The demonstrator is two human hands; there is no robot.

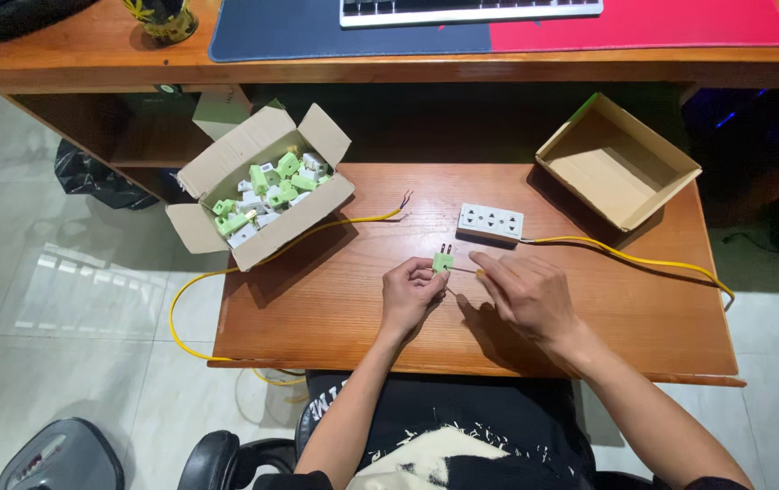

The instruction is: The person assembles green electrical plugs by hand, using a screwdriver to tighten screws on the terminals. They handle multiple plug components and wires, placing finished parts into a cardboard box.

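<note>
My left hand pinches a small green plug with two metal prongs pointing away from me, just above a low wooden table. My right hand holds a thin screwdriver whose tip touches the plug's right side. A white power strip lies just beyond the hands, with a yellow cable running off to the right. Another yellow cable with bare wire ends lies to the left of the strip.
An open cardboard box of several green and white plugs sits at the table's far left. An empty cardboard box stands at the far right. Behind is a desk with a keyboard on a blue and red mat.
</note>
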